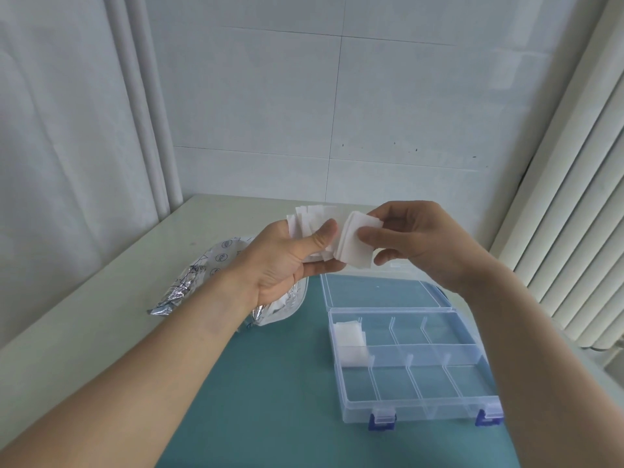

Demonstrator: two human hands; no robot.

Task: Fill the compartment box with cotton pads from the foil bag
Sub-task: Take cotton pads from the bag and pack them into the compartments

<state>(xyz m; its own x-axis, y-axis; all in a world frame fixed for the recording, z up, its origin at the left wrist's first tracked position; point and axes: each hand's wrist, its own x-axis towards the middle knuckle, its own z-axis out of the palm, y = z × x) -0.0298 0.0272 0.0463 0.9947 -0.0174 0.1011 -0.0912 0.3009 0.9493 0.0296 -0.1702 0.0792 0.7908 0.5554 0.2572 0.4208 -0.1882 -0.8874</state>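
Note:
My left hand (287, 255) grips a fanned stack of white cotton pads (309, 219), raised above the table. Beside it my right hand (415, 238) pinches a smaller bunch of pads (353, 244) between thumb and fingers, touching the left stack. Below them the clear compartment box (418, 403) lies open on the teal mat (270, 400), lid laid back. White pads (351, 342) fill its two left compartments; the other compartments hold nothing. The silver foil bag (199, 282) lies on the table under my left wrist, partly hidden.
The beige table (101, 298) meets a white tiled wall at the back. Curtains hang on the left and a ribbed white radiator (574, 231) stands at the right. The box has blue latches (383, 422) at its near edge.

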